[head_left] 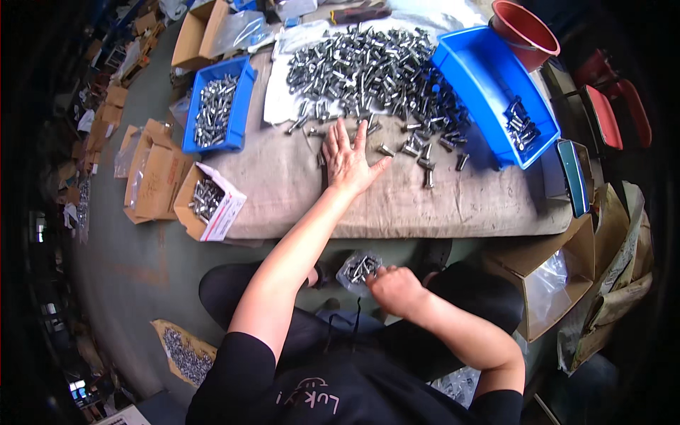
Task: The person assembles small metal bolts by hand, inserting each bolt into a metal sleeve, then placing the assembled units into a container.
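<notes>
My left hand reaches forward over the cloth-covered table, palm down with the fingers spread. Its fingertips are at the near edge of a large pile of metal bolts, heaped on a white sheet. Several loose bolts lie around the hand, one of them just right of its thumb. Below the table's front edge, between my knees, my right hand is closed at the rim of a clear plastic bag that holds bolts.
A blue bin of bolts and an opened carton of bolts stand left. Right are a tilted blue bin with some bolts, a red bucket and a cardboard box lined with plastic. A tray of small parts lies lower left.
</notes>
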Demonstrator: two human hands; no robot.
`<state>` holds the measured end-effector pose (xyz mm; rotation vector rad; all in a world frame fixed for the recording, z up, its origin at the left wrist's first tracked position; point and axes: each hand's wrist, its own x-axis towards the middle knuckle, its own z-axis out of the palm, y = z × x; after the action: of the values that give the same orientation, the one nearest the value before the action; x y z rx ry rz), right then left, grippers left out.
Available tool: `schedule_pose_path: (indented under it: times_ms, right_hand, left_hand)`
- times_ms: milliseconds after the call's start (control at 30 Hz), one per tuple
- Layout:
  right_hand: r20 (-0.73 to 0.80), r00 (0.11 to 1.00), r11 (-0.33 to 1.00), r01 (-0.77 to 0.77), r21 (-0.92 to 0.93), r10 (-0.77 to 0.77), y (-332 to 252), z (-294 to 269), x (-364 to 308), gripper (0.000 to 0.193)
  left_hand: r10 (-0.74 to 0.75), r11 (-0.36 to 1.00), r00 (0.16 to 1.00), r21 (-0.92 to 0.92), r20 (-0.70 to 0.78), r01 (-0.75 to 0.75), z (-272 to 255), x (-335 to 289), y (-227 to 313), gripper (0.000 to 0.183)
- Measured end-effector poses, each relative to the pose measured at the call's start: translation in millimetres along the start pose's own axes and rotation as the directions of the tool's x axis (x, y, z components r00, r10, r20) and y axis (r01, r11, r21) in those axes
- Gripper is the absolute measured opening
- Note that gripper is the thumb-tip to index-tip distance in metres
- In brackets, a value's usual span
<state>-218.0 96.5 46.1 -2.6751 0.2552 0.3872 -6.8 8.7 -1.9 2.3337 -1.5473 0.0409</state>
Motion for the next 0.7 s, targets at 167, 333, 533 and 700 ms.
schedule_pose_path:
  times_ms: [167, 333, 533, 700]
  right_hand:
    - [0.020, 1.000, 0.998, -0.014, 0.056, 0.012, -2.3, -4.9, 0.0, 0.016]
    - [0.086, 0.996, 0.994, -0.022, 0.110, 0.013, -5.1, -4.3, 7.0, 0.016]
    - [-0.046, 0.999, 0.998, -0.003, 0.069, 0.006, 0.1, 4.9, 10.9, 0.016]
    - [-0.066, 0.998, 0.998, 0.005, 0.068, 0.000, 0.4, 0.8, 11.3, 0.014]
  left_hand:
    - [0.171, 0.984, 0.984, -0.044, -0.040, -0.173, 15.2, 65.5, 14.5, 0.091]
    - [0.350, 0.931, 0.918, -0.172, 0.187, -0.321, 22.7, 91.9, 85.0, 0.082]
    - [0.281, 0.960, 0.959, -0.031, 0.043, -0.280, 26.1, 93.6, 110.3, 0.044]
    - [0.442, 0.893, 0.891, -0.045, -0.105, -0.448, 34.5, 71.4, 79.7, 0.027]
